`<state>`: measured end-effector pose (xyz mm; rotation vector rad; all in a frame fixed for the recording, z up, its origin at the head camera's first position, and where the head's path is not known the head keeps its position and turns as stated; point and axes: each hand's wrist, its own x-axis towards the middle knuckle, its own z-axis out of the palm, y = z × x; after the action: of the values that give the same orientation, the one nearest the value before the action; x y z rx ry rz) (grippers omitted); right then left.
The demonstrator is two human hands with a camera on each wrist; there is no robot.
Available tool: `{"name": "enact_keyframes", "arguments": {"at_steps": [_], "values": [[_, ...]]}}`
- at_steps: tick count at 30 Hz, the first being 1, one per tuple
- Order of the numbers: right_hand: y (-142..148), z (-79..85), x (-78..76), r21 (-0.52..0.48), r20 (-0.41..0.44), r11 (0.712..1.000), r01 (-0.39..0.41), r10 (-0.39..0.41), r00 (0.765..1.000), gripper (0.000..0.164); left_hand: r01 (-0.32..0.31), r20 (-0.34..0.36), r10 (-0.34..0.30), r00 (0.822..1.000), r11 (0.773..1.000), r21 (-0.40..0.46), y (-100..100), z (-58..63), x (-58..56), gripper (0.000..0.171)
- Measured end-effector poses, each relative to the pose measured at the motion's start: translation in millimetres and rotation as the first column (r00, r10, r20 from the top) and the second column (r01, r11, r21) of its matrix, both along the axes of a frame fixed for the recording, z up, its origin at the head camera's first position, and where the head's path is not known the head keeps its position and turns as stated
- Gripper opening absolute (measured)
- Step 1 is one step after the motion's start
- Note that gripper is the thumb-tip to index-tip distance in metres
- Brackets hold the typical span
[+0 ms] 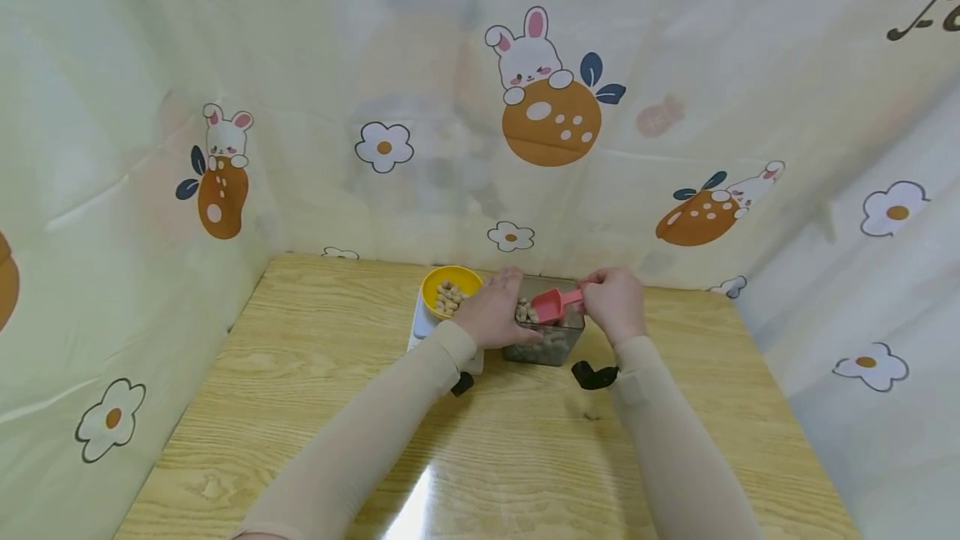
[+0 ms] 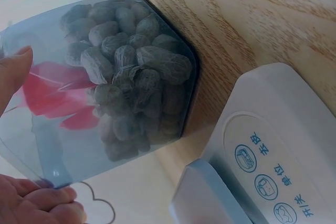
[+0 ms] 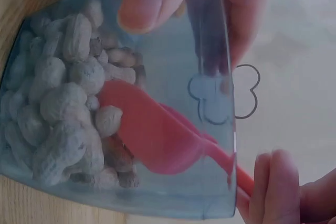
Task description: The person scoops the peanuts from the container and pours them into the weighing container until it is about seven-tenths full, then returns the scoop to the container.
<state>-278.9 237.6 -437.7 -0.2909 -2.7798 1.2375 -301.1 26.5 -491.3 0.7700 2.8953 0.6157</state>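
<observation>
The head view looks forward and down from above the near side of the table (image 1: 300, 407), far enough back to take in the curtain (image 1: 435, 48) beyond. The left wrist view faces the clear bin (image 2: 131, 93) closely from the near left, rolled sideways, with the white scale (image 2: 283, 124) also close. The right wrist view, rolled the opposite way, looks in closely from the near right. Both wrist views share the bin and pink scoop (image 3: 157, 135).
</observation>
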Motion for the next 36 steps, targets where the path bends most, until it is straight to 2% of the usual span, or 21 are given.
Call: {"name": "enact_keyframes", "arguments": {"at_steps": [3,7,10,13,16,20,25,31,34,36], "values": [[0.8,-2.1,-1.0,-0.026,-0.002,1.0,0.009,-0.009,1.0,0.029,-0.003,-0.002,0.003,1.0,1.0,-0.007,0.1,-0.6,-0.8,0.123],[-4.3,-7.9,1.2,0.11,-0.093,0.994,-0.024,0.034,0.995,0.03,-0.002,-0.004,0.002,1.0,1.0,-0.004,-0.2,-1.8,-1.1,0.123],[-10.5,-12.1,4.8,0.257,-0.169,0.964,-0.072,0.118,0.979,0.028,0.006,-0.012,-0.006,1.0,1.0,-0.002,-0.3,-1.4,-0.2,0.123],[-15.1,-14.3,7.0,0.328,-0.202,0.939,-0.108,0.181,0.963,0.023,0.012,-0.016,-0.012,1.0,1.0,-0.003,0.0,-0.5,0.3,0.122],[-17.2,-15.8,6.0,0.34,-0.206,0.933,-0.119,0.197,0.959,0.023,0.012,-0.017,-0.012,1.0,1.0,0.002,-0.1,-0.2,-0.2,0.122],[-17.3,-17.3,2.9,0.262,-0.162,0.961,-0.091,0.137,0.977,0.027,0.006,-0.012,-0.006,1.0,1.0,-0.001,-0.4,-0.1,-0.9,0.122],[-15.5,-16.1,1.2,0.104,-0.11,0.995,0.0,0.011,0.994,0.032,0.002,-0.001,-0.002,1.0,1.0,-0.008,-0.5,0.2,-0.3,0.123],[-13.6,-16.5,4.7,-0.099,-0.067,0.995,0.02,-0.026,0.997,0.029,-0.01,0.0,0.01,1.0,1.0,-0.029,-0.2,-0.9,0.6,0.123],[-14.4,-18.7,6.1,-0.128,-0.058,0.991,0.025,-0.032,0.998,0.029,-0.007,-0.002,0.007,1.0,1.0,-0.027,-0.4,-1.9,0.3,0.122],[-15.5,-20.1,6.0,-0.106,-0.077,0.994,0.018,-0.026,0.997,0.028,-0.008,-0.001,0.008,1.0,1.0,-0.015,-1.1,-2.1,0.0,0.122]]}}
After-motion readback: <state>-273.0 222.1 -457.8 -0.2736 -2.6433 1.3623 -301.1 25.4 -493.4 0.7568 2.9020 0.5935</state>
